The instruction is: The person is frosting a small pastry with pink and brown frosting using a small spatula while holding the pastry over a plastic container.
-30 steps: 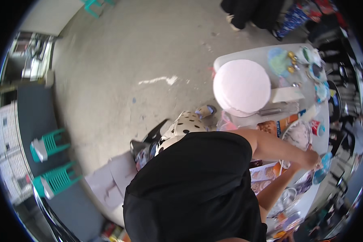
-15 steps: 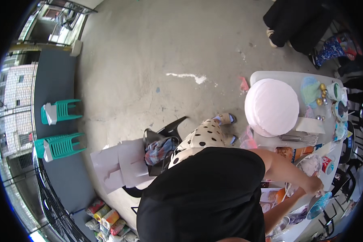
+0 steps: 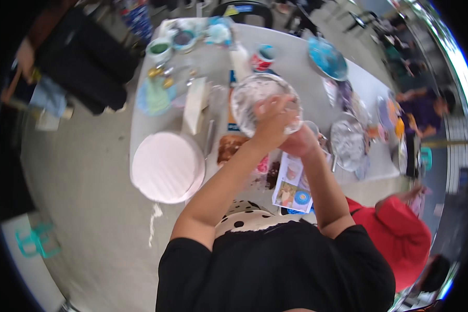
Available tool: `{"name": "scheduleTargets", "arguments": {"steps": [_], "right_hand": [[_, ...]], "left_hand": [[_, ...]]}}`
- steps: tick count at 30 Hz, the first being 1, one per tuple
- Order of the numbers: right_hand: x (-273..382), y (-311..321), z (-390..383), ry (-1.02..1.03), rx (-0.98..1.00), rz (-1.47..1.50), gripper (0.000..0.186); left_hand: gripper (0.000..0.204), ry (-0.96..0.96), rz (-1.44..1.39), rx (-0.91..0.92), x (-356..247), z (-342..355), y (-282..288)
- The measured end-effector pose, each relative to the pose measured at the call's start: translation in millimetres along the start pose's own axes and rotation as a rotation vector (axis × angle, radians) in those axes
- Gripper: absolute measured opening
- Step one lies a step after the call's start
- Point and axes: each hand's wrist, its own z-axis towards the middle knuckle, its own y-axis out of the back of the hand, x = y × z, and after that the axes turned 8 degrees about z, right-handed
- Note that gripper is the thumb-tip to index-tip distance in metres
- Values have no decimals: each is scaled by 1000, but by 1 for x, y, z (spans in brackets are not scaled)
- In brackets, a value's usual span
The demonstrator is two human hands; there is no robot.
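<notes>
A long white bench is seen running from the near left toward the far right, crowded along its length with containers and printed sheets, so that most of what is used lies within arm's reach. Near its left end a large round pale pink cake is set on a bare stretch of the surface, apart from the clutter, seemingly so that it can be worked on freely. Further along, a clear glass bowl smeared with white is held up over the middle of the bench, tilted toward the person, apparently so that its contents can be reached. The left hand is curled around the near rim of the bowl, fingers closed on it. The right hand is pressed in just below and beside the left; it appears closed, but whether it grips the bowl or something else cannot be told. To the right a metal bowl rests on the bench. A printed leaflet lies at the near edge. At the far left small paint cups are grouped together.
</notes>
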Motion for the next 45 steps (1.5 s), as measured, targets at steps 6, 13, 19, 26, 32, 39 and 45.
{"name": "scheduleTargets", "arguments": {"steps": [6, 13, 19, 26, 32, 39, 45], "right_hand": [[6, 26, 1, -46, -224, 160, 24], [-6, 53, 20, -79, -400, 196, 14], [-10, 63, 29, -68, -549, 219, 12], [-3, 69, 27, -124, -482, 119, 12], [3, 79, 25, -139, -458, 124, 16], [1, 69, 28, -140, -492, 185, 20], [-2, 69, 27, -128, -475, 197, 20]], "left_hand": [[11, -5, -11, 53, -19, -36, 2], [12, 119, -20, 118, -18, -74, 1], [13, 137, -24, 42, -24, -76, 1], [10, 129, -65, 18, -26, -76, -3], [11, 167, 8, 81, -36, -81, -2], [11, 158, -10, 15, -38, -82, -2], [11, 149, -23, 54, -40, -84, 0]]}}
